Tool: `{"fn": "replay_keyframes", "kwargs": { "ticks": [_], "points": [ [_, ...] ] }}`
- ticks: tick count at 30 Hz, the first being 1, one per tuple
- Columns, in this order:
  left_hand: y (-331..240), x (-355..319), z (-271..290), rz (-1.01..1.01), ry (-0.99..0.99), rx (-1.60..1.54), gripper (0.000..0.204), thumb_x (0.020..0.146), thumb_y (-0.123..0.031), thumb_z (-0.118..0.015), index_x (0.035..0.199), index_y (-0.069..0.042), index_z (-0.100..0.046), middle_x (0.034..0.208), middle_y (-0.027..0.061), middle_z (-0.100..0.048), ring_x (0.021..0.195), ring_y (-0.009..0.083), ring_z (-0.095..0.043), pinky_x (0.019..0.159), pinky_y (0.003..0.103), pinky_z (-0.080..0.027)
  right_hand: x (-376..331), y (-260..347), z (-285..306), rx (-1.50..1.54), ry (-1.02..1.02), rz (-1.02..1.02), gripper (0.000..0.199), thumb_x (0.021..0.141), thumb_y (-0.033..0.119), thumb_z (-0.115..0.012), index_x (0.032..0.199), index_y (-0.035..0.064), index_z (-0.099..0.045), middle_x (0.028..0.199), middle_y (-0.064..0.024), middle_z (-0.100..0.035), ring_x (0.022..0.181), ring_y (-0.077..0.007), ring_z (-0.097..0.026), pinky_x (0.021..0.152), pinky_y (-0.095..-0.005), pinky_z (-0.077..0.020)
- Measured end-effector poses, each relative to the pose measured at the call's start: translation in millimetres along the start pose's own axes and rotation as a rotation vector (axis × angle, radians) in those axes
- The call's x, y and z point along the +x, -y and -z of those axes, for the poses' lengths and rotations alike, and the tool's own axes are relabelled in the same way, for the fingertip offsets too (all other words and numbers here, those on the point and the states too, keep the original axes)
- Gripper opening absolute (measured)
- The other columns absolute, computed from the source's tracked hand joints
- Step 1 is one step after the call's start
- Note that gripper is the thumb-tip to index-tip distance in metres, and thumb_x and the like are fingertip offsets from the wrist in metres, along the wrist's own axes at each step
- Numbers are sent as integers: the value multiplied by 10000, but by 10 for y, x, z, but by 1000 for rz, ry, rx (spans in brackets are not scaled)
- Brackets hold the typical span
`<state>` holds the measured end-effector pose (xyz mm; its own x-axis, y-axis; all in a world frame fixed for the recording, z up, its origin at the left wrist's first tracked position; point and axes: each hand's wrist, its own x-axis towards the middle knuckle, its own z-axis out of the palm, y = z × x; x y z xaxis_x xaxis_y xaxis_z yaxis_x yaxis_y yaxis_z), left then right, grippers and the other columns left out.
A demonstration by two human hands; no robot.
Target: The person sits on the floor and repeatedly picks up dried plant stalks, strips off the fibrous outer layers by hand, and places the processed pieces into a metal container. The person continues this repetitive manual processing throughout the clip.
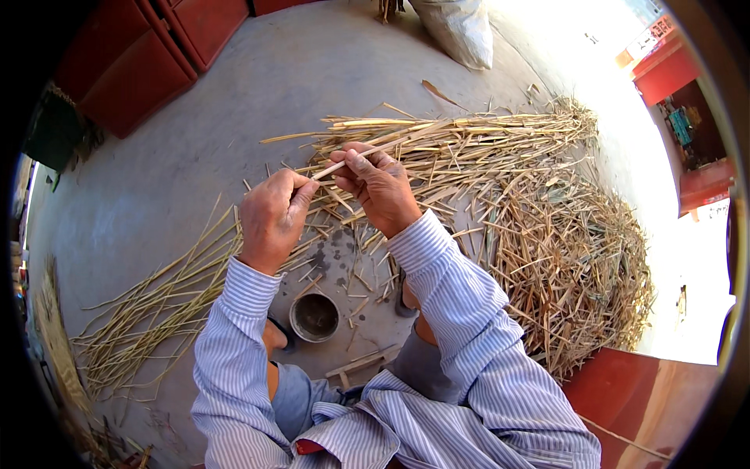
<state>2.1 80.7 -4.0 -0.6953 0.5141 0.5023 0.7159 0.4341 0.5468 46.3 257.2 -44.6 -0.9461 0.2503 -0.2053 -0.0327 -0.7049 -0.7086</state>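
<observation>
A pale dry stalk (334, 166) is held between my two hands, slanting up to the right. My left hand (270, 217) is closed and pinches its lower end between thumb and forefinger. Further along the same stalk my right hand (380, 187) grips it, thumb on top and fingers curled beneath. Just beyond the hands lies a bundle of long straw-coloured stalks (500, 129), pointing left and right. To the lower left, thinner greenish-yellow stalks (156, 320) spread across the concrete floor. A round metal bowl (314, 316) with dark contents sits between my feet.
A big heap of dry husks and stalk bits (574, 258) covers the right side. Behind stand red cabinets (125, 66) at the far left and a pale sack (461, 31) at the back. A low wooden piece (362, 363) lies near my knees, and loose bits litter the floor.
</observation>
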Motion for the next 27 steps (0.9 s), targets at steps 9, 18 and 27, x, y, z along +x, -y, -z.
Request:
{"fn": "replay_keyframes", "kwargs": {
  "ticks": [9, 18, 27],
  "points": [
    [74, -59, -40, 1, 2, 0, 163, 857, -152, -715, 820, -38, -604, 693, 100, -624, 589, 243, -600, 535, 351, -450, -21, -63, -93, -16, 26, 67, 208, 935, 142, -642, 1075, -7, -599, 975, -117, -690, 846, -170, -687, 747, -289, -597],
    [78, -153, -60, -185, 33, 254, 159, 799, -143, -725, 814, -80, -580, 742, 84, -608, 656, 285, -615, 555, 402, -480, -73, -92, -157, -244, -171, 84, 226, 872, 236, -740, 893, 55, -606, 809, -59, -685, 698, -126, -654, 636, -237, -535],
    [578, -45, 80, -130, 69, 506, 161, 839, -166, -684, 792, -79, -557, 753, 97, -606, 702, 306, -613, 581, 412, -473, -276, -68, -258, -703, 61, 450, 220, 856, 157, -754, 881, 24, -581, 780, -55, -670, 673, -116, -659, 612, -242, -561]
  ]
}}
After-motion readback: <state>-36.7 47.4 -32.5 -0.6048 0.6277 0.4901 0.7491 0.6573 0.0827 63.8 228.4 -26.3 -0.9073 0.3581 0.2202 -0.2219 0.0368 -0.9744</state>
